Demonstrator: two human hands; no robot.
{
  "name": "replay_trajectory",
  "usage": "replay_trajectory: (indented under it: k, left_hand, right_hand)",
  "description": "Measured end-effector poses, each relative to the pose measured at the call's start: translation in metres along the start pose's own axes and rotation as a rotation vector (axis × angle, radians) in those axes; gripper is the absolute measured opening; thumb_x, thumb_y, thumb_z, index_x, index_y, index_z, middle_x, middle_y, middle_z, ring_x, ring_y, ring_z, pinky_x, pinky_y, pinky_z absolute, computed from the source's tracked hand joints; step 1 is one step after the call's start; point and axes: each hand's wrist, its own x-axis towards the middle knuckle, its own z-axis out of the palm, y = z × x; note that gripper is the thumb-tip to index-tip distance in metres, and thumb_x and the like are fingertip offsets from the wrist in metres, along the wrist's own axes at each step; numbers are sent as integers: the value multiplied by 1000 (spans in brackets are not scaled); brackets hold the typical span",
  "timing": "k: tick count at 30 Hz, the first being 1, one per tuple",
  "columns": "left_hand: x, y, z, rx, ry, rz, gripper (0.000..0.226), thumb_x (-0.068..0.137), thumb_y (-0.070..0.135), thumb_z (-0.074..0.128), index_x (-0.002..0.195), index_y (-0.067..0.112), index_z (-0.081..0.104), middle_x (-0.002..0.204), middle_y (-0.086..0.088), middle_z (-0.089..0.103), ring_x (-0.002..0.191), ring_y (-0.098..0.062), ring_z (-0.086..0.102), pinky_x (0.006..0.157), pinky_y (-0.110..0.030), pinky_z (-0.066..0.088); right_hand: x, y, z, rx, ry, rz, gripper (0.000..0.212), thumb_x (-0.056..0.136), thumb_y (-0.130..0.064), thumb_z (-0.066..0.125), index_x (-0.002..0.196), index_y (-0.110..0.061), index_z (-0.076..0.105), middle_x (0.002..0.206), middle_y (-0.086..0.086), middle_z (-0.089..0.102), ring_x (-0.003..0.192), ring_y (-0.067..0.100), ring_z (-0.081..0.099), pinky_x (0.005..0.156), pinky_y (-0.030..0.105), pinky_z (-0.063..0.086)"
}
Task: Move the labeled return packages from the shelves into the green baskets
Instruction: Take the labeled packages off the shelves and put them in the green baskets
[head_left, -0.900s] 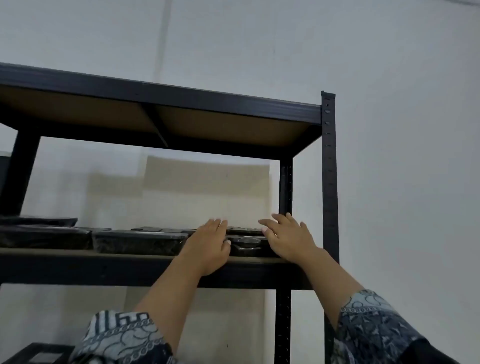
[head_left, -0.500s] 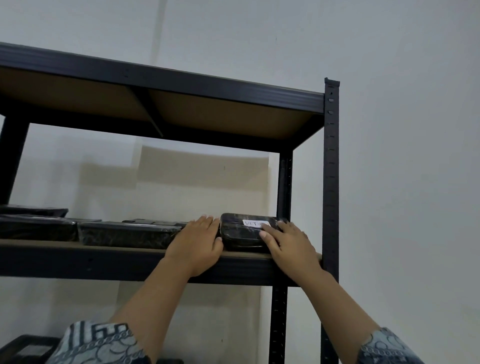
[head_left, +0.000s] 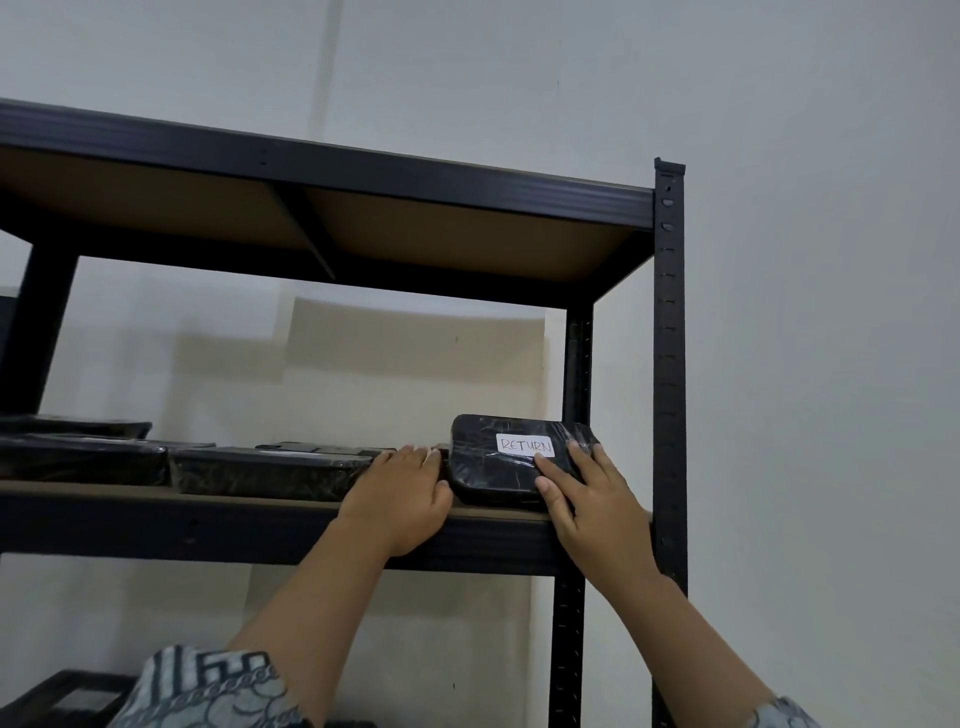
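A black plastic-wrapped package (head_left: 493, 475) with a white label reading RETURN stands tilted up at the right end of the middle shelf (head_left: 260, 525), its labelled face toward me. My right hand (head_left: 587, 499) lies on that face with fingers spread and fairly straight, the index fingertip on the label's lower edge. My left hand (head_left: 402, 501) rests on the shelf edge just left of the package, thumb against its left side, fingertips reaching onto the shelf. No green basket is in view.
Several other black wrapped packages (head_left: 265, 470) lie flat in a row along the shelf to the left. The black upright post (head_left: 670, 364) stands right beside my right hand. Another shelf board (head_left: 363, 228) hangs overhead. A dark bin (head_left: 62, 701) shows at the bottom left.
The package lay flat under my hands, then was tipped up until its RETURN label faces me. My right hand shifted onto its face and my left stayed at its left side.
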Motion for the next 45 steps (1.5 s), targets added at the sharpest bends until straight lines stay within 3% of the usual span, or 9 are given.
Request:
replay_trajectory:
  k: [4, 9, 13, 17, 20, 26, 31, 39, 45]
  left_hand:
    - [1, 1, -2, -37, -50, -27, 47, 97, 31, 24, 135, 7, 38, 137, -11, 43, 125, -23, 36, 107, -37, 26]
    - [1, 0, -3, -57, -108, -41, 42, 96, 32, 23, 122, 10, 48, 125, -9, 50, 109, -22, 45, 97, -37, 33]
    - [2, -4, 4, -80, -121, -48, 41, 95, 35, 21, 113, 15, 52, 110, -5, 58, 96, -19, 51, 90, -36, 40]
    - [6, -6, 7, -73, -145, -57, 48, 96, 36, 19, 132, 14, 43, 128, -6, 52, 112, -22, 47, 103, -39, 32]
    - [7, -4, 6, -44, -153, -57, 52, 98, 35, 18, 144, 13, 29, 143, -6, 40, 129, -22, 35, 111, -40, 17]
    - [4, -4, 4, -33, -128, -43, 54, 97, 36, 19, 145, 12, 27, 146, -5, 36, 133, -19, 29, 114, -40, 10]
    - [4, -4, 4, -13, -137, -41, 54, 98, 35, 19, 146, 13, 26, 148, -5, 33, 135, -18, 26, 114, -40, 7]
    - [3, -3, 2, 1, -149, -50, 54, 98, 35, 18, 146, 13, 25, 149, -5, 32, 137, -18, 24, 115, -41, 6]
    - [3, -3, 3, -2, -149, -56, 54, 97, 35, 18, 146, 13, 25, 149, -4, 33, 137, -17, 23, 115, -40, 6]
  right_hand:
    - [11, -2, -10, -41, -162, -6, 56, 93, -56, 15, 134, -39, 50, 147, 2, 43, 140, 24, 29, 113, 37, 26]
    - [33, -9, -25, -127, -366, -16, 45, 100, -45, 22, 121, -31, 60, 110, 1, 65, 103, 21, 57, 98, 37, 38]
    - [60, -14, -35, -175, -567, 16, 41, 97, -48, 24, 120, -36, 56, 129, -4, 58, 117, 22, 51, 106, 47, 30]
    - [97, -20, -33, -130, -668, 35, 37, 95, -49, 33, 107, -30, 62, 122, -4, 61, 111, 20, 53, 96, 38, 41]
    - [119, -25, -22, -159, -697, 31, 35, 97, -39, 36, 124, -27, 54, 132, -2, 54, 118, 20, 49, 94, 34, 41]
    - [138, -30, 10, -151, -872, 128, 50, 103, -37, 24, 149, -18, 23, 157, 5, 22, 143, 24, 23, 115, 36, 18]
    - [142, -24, 33, -199, -918, 199, 63, 100, -50, 18, 150, -12, 23, 158, 9, 18, 144, 26, 20, 118, 40, 15]
    - [148, -14, 32, -80, -811, 360, 82, 87, -60, 50, 141, 0, 37, 148, 13, 38, 133, 27, 40, 107, 31, 35]
    - [151, -3, 33, 71, -752, 463, 71, 83, -35, 71, 133, 6, 42, 141, 16, 45, 126, 30, 47, 94, 30, 43]
